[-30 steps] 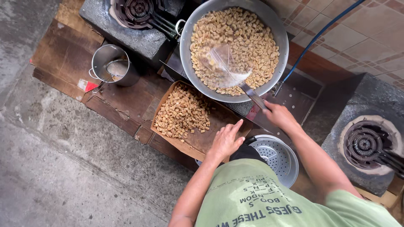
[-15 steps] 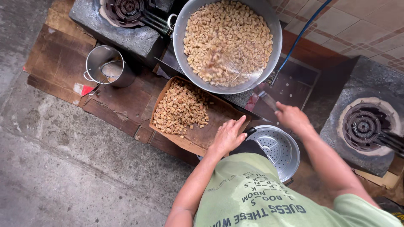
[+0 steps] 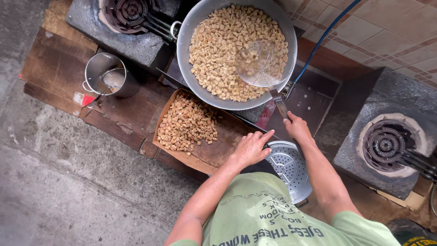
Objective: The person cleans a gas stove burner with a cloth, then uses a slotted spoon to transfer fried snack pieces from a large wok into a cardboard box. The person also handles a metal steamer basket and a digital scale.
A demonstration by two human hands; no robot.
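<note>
**One skimmer over a wok of pale cubes, one hand flat on the board**

The right hand (image 3: 297, 129) is clenched round the dark handle of a round mesh skimmer (image 3: 259, 64), whose fine wire bowl hovers over the right part of a wide, grey metal wok (image 3: 186, 54). The wok is filled with small, rough, tan cubes (image 3: 223, 50), too many to count. The skimmer's mesh is blurred, so whether it carries any pieces cannot be told.

The left hand (image 3: 251, 148) lies released, fingers spread and flat, on a brown cardboard tray (image 3: 218, 152), touching nothing else. A second heap of darker, browner cubes (image 3: 189, 123) sits at the tray's left end, just below the wok's rim.

A perforated steel steamer plate (image 3: 287, 168), shiny and dotted with holes, lies between the two forearms; its lower edge is hidden by the person's green shirt (image 3: 268, 218).

Two ring burners are in view, each set in a rough grey concrete block: one (image 3: 129, 11) at the top, cut by the frame, one (image 3: 387, 143) at the right. A single steel pot (image 3: 107, 75) with a handle stands on worn wooden planks (image 3: 54, 68); its contents are hard to make out. One blue hose (image 3: 325, 38) runs up across the tiled floor
</note>
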